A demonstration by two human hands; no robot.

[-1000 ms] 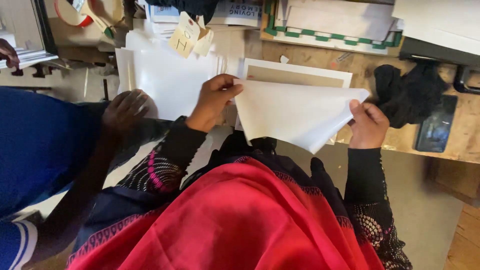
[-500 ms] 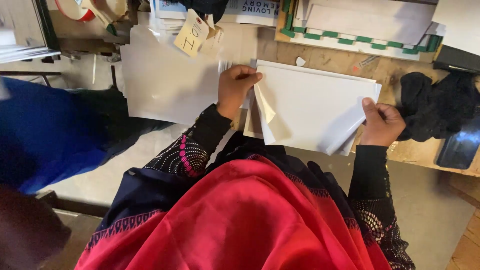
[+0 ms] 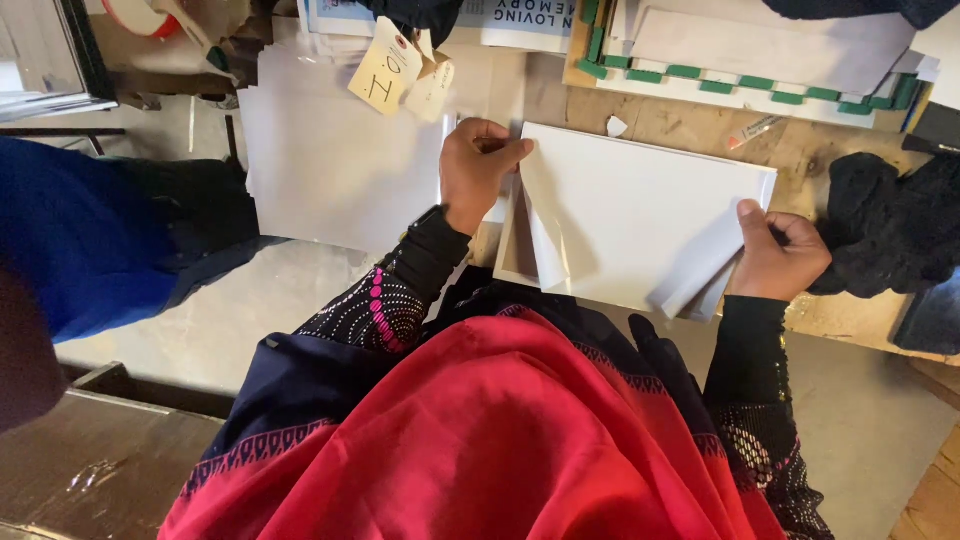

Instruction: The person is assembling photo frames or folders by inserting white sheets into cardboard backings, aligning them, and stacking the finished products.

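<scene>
A white sheet of paper (image 3: 640, 215) lies folded over on the wooden table (image 3: 690, 125) in front of me. My left hand (image 3: 478, 165) pinches its upper left corner, where a flap curls down. At the right edge, my right hand (image 3: 778, 255) grips the lower right corner of the same sheet. More white sheets show under it along the lower edge. Both arms wear dark patterned sleeves, with red cloth draped below them.
A stack of white sheets (image 3: 330, 170) lies left of my left hand, with two paper tags (image 3: 385, 70) above it. A black cloth (image 3: 890, 225) sits at the right. Green-edged boards (image 3: 740, 50) lie at the back. A person in blue (image 3: 80, 240) sits at the left.
The sheet was held up off the table by both hands; it now lies flat and folded on the table. The other person's hand has left the view.
</scene>
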